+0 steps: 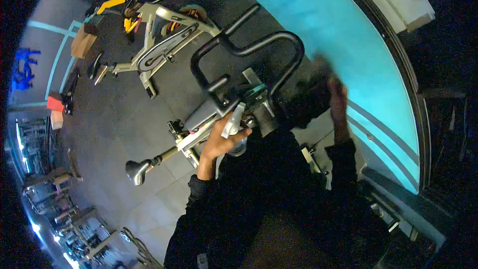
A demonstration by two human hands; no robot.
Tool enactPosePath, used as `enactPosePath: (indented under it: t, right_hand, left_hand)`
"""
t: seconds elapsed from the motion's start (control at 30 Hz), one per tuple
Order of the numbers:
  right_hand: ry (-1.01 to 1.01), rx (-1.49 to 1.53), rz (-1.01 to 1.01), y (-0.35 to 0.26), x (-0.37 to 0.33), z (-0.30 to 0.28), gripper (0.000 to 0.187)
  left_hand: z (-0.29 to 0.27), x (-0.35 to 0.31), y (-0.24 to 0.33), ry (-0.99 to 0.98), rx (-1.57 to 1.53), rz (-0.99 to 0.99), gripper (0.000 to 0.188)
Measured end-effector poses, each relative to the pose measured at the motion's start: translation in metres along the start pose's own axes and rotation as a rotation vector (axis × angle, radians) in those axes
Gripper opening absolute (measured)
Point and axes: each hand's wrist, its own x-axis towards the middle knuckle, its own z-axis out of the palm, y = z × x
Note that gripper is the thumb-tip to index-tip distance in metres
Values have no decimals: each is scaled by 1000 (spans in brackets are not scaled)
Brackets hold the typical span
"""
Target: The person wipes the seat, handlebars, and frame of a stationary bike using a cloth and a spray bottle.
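Observation:
My left hand [217, 143] is closed around a clear spray bottle [232, 123] with a pale trigger head, held just over the frame of a grey exercise bike [203, 114]. The bike's black looped handlebars [259, 45] reach away from me. My right hand [338, 100] is raised to the right of the handlebars, close to the teal wall. It is blurred and seems to grip a dark cloth [318, 72]; the grip itself is unclear. Both arms wear black sleeves.
A second grey exercise bike [164, 45] stands beyond on the dark rubber floor, with yellow equipment [124, 0] behind it. A cardboard box [82, 42] sits at the far left. The teal wall [348, 30] curves along the right. Gym machines [55, 194] line the lower left.

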Motion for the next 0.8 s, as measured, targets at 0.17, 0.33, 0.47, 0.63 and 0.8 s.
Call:
enactPosePath:
  t: [0.17, 0.33, 0.47, 0.63, 0.8]
  right_hand:
    - [166, -570, 146, -104, 75, 77, 65]
    - [-100, -1130, -731, -92, 72, 231, 55]
    - [-223, -1241, -789, -62, 65, 315, 44]
    - [-483, -1178, -802, -69, 86, 287, 44]
    - [-416, -1420, -851, -96, 81, 221, 48]
  left_hand:
    - [2, -24, -19, 119, 64, -6, 46]
    - [16, -46, -32, 268, -233, 12, 44]
    - [14, -61, -26, 281, 24, -56, 42]
    - [11, -76, -28, 294, -207, -113, 40]
    - [3, -82, -37, 356, -106, -88, 37]
